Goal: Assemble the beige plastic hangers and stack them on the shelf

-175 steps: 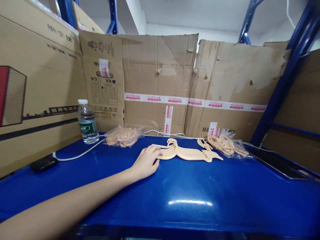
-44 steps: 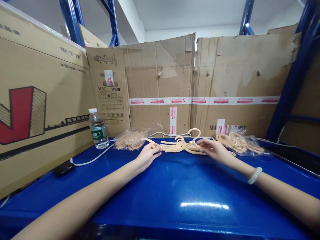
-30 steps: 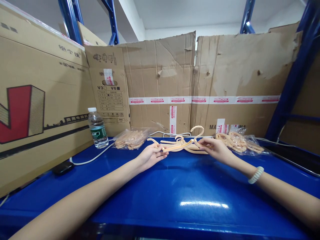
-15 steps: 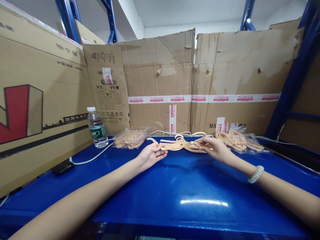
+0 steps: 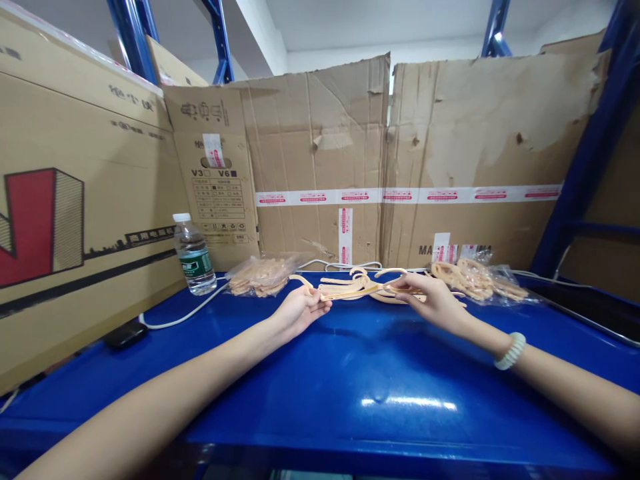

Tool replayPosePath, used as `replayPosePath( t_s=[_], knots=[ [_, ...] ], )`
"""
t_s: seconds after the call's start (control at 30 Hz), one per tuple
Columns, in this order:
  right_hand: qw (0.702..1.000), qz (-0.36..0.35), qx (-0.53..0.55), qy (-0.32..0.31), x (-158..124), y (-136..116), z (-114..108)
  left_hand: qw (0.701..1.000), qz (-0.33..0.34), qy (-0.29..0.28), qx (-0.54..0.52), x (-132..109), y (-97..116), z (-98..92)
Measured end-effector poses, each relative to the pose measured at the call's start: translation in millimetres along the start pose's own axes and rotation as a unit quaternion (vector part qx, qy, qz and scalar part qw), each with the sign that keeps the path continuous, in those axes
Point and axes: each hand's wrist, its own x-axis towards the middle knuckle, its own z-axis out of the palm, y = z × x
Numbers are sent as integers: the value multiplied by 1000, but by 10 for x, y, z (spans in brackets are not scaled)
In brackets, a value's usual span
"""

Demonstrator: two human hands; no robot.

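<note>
1. Beige hanger (image 5: pixel 371 290): held between both hands over the far part of the blue table (image 5: pixel 320 393), its long side running roughly level and its hook leaning back near the right hand.
2. Left hand (image 5: pixel 299 312): thumb and forefinger pinch the hanger's left end; the other fingers lie stretched out, close together, below it. One curved tip pokes out past the thumb (pointing up and left).
3. Right hand (image 5: pixel 433 303): thumb and fingertips pinch the hanger just right of its hook. Exact contact is partly hidden behind the fingers. A pale coiled band (image 5: pixel 511 351) circles this wrist.
4. Loose hangers (image 5: pixel 345 285): same beige, lying on the table just behind the held one (overlap makes the count unclear).
5. Left bag (image 5: pixel 263 276): clear plastic with beige pieces inside, beyond the left hand.
6. Right bag (image 5: pixel 473 280): likewise clear and filled with beige pieces, beyond the right hand.
7. Water bottle (image 5: pixel 193 261): upright, white cap, green label, left of the left bag and near the printed carton (image 5: pixel 110 193).
8. White cable (image 5: pixel 173 325): runs along the table near a small black case (image 5: pixel 125 335).
9. Cardboard sheets (image 5: pixel 315 147): stand across the back, crossed by printed tape (image 5: pixel 355 196).
</note>
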Motion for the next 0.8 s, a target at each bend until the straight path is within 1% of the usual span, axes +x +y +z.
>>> replayPosePath(
  t_s=[0.17, 0.3, 0.43, 0.57, 0.7, 0.73, 0.77, 0.8],
  knots=[
    [1000, -11, 0, -17, -12, -129, 7, 999, 24, 35, 20, -10, 1, 1],
    [1000, -1, 2, -29, -15, -167, 7, 997, 46, 56, 28, -16, -10, 2],
    [998, 28, 31, -35, -8, -202, 16, 995, 73, 69, 25, -13, -36, -9],
    [993, 74, 82, -43, 4, -236, 44, 993, 93, 75, 14, -14, -38, -16],
    [982, 119, 143, -21, 13, -193, 55, 992, 105, 75, -4, -9, -2, -8],
    [980, 130, 151, -11, 16, -170, 49, 993, 97, 69, 7, -14, 4, -5],
    [978, 140, 154, -4, 20, -145, 40, 994, 82, 59, 39, -26, 2, 1],
    [977, 149, 154, -4, 24, -120, 29, 992, 67, 44, 96, -47, -7, 8]
  ],
)
